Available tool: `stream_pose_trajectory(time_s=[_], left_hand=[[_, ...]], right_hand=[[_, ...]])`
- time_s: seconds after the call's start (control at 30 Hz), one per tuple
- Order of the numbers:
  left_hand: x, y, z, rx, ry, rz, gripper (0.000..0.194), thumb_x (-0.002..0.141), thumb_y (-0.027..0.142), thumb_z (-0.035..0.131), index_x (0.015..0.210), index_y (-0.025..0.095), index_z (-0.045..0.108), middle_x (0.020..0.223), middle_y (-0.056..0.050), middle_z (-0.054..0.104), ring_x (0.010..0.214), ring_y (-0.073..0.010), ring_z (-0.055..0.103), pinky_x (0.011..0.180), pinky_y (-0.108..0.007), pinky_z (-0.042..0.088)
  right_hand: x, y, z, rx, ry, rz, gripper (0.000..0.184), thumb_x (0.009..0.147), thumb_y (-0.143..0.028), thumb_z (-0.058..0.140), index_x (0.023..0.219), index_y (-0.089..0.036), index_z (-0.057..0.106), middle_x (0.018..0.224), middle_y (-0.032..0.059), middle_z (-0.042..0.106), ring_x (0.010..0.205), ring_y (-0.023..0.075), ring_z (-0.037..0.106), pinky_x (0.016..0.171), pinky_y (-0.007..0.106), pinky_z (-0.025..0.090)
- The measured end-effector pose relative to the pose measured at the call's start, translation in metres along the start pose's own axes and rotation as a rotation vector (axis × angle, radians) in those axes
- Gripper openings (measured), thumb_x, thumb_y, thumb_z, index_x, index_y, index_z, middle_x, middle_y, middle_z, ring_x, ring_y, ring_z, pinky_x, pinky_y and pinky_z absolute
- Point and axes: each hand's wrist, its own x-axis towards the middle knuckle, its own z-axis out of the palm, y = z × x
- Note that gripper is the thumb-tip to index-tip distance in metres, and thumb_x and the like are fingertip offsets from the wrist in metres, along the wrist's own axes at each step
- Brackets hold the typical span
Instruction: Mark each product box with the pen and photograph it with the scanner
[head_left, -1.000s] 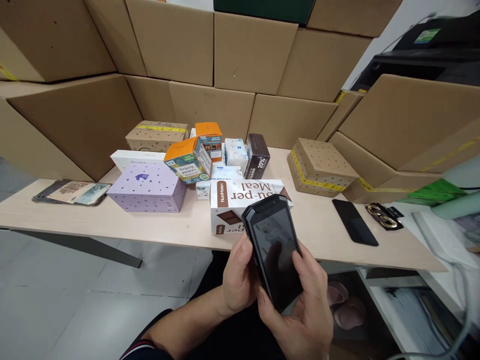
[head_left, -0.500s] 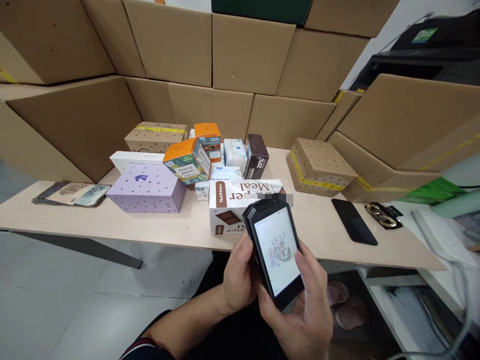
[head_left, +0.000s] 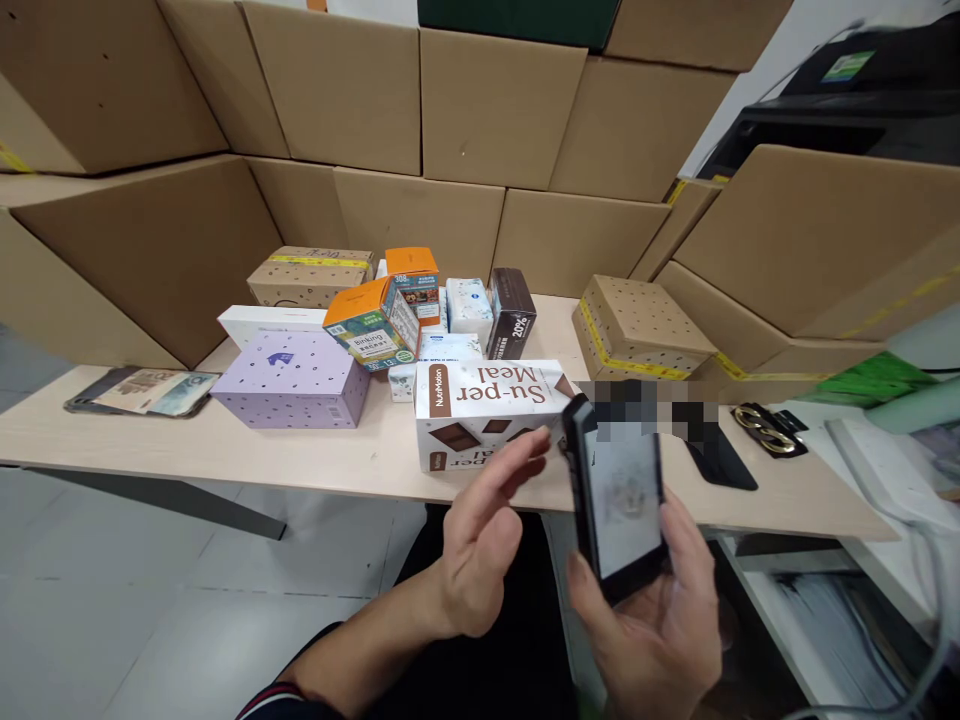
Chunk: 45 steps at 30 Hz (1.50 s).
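Note:
My right hand (head_left: 652, 620) is closed around a thick-cased black smartphone (head_left: 622, 500), held upright and tilted above the table's front edge. Its lit screen is smeared by motion, and a blurred patch covers its top. To its left, my left hand (head_left: 484, 535) is open with fingers stretched out, apart from the phone and holding nothing. Just beyond those fingers lies a white and brown Su-per Meal box (head_left: 491, 390), partly hidden by them.
A purple box (head_left: 292, 380), orange-topped Binking boxes (head_left: 371, 325), tissue packs (head_left: 469, 305) and a dark brown box (head_left: 512, 315) crowd the table. Banknotes (head_left: 150, 390) lie left. On the right are a taped carton (head_left: 637, 325) and another black phone (head_left: 724, 465). Cardboard walls (head_left: 420, 215) stand behind.
My left hand has let go of the smartphone and opened. My right hand has carried the phone to the right, away from the left hand.

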Motion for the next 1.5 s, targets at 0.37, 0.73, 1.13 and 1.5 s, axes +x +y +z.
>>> stream_pose_trajectory(time_s=[0.37,0.73,1.13,1.5], left_hand=[[0.022,0.018,-0.066,1.137,0.412,0.76,0.055,0.084,0.018,0.067,0.137,0.033,0.061,0.144,-0.007,0.055,0.132,-0.0344,0.05,0.111,-0.06,0.041],[0.028,0.002,-0.083,0.968,0.249,0.262,0.041,0.103,0.034,0.05,0.143,0.028,0.054,0.151,-0.01,0.05,0.144,-0.0263,0.045,0.118,-0.049,0.04],[0.029,-0.013,-0.092,0.921,0.245,0.346,0.037,0.104,0.034,0.044,0.139,0.026,0.055,0.145,-0.01,0.056,0.142,-0.0256,0.047,0.118,-0.05,0.039],[0.024,-0.024,-0.101,0.863,0.304,0.564,0.033,0.102,0.038,0.043,0.127,0.027,0.061,0.136,-0.01,0.063,0.131,-0.0284,0.058,0.109,-0.052,0.048]], right_hand=[[0.031,0.094,-0.01,-0.578,0.034,0.174,0.072,0.081,-0.051,0.067,0.138,-0.007,0.058,0.125,0.0259,0.066,0.117,0.044,0.062,0.099,0.064,0.044],[0.039,0.136,0.003,-0.65,-0.14,0.274,0.073,0.08,-0.058,0.057,0.131,-0.006,0.065,0.119,0.0266,0.066,0.108,0.0411,0.061,0.094,0.059,0.044],[0.079,0.07,0.034,0.44,-0.434,0.265,0.089,0.083,-0.05,0.075,0.158,-0.034,0.031,0.16,0.018,0.041,0.094,0.019,0.068,0.079,0.04,0.059],[0.104,0.052,0.046,0.474,-0.673,0.226,0.099,0.074,-0.045,0.081,0.158,-0.023,0.034,0.137,0.0143,0.064,0.097,0.0225,0.073,0.073,0.034,0.063]])
